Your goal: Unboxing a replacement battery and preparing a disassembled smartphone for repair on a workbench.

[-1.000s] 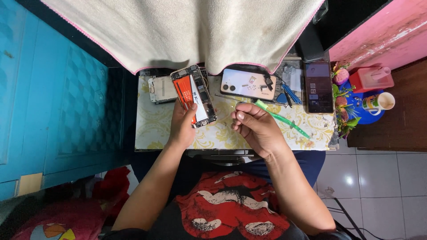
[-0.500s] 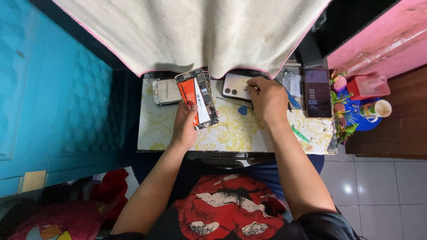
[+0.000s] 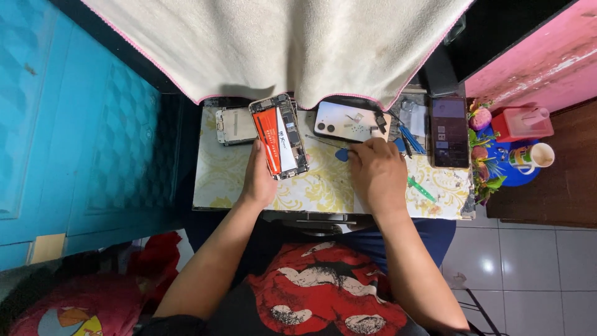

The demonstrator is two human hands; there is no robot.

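Clamped around the opened phone [image 3: 280, 135], the left hand [image 3: 259, 180] steadies it. Right hand [image 3: 376, 171] pinches a thin tool [image 3: 326, 142]; best kept low and gentle.

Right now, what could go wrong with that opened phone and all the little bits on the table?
The opened phone is propped only by the left hand, so it might slip. The right hand reaches near tiny parts on the white phone back; a bump could scatter them. The cup sits close and could spill.
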